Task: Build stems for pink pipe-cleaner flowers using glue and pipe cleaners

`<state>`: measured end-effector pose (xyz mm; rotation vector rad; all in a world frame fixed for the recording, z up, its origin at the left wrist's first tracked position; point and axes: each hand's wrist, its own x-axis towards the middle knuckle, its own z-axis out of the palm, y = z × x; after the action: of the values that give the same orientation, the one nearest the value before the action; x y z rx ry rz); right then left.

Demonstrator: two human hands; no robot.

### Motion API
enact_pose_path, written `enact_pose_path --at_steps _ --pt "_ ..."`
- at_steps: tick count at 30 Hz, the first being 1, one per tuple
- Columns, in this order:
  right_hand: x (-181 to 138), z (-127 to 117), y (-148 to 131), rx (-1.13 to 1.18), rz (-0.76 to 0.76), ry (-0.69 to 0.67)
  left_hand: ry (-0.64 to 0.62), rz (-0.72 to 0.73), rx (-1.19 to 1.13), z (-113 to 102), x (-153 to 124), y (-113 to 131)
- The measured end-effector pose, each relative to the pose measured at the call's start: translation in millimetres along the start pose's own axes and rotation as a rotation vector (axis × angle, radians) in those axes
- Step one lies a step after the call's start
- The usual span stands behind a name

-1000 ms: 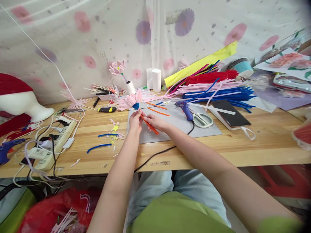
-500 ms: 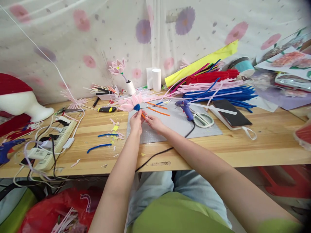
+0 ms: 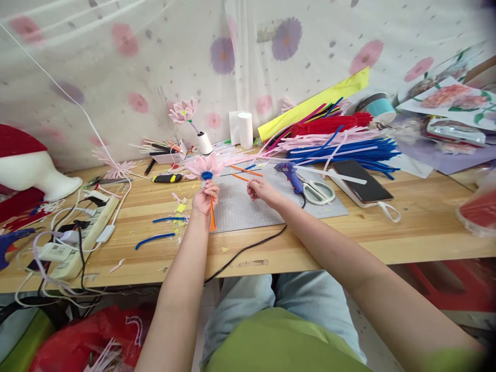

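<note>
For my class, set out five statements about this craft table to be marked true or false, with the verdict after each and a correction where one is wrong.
1. The left hand grips the orange stem below a pink flower. True.
2. The right hand is holding the scissors. False: the right hand is apart from the scissors, by a loose orange strip.
3. The base of the held flower is blue. True.
4. The phone lies to the left of the scissors. False: the phone lies to their right.
5. A glue gun lies on the grey mat. True.
</note>
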<state>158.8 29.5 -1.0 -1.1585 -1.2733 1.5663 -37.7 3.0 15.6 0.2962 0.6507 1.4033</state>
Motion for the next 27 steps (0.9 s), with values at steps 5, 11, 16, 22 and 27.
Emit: enact_pose_path --at_steps 5,11,16,22,27 --pt "4 -6 1 -0.086 -0.056 -0.007 0.003 -0.026 0.016 2 3 -4" --pt "23 7 10 -0.133 -0.052 -0.022 -0.002 -0.122 -0.060 1 13 0" --pt "38 17 7 -0.189 -0.023 -0.047 0.069 -0.163 -0.012 -1 21 2" --pt "44 37 -25 -0.393 -0.028 -0.033 0.240 -0.011 0.194 2 30 0" --pt "50 53 -34 -0.515 -0.018 -0.024 0.267 -0.004 0.243 5 34 2"
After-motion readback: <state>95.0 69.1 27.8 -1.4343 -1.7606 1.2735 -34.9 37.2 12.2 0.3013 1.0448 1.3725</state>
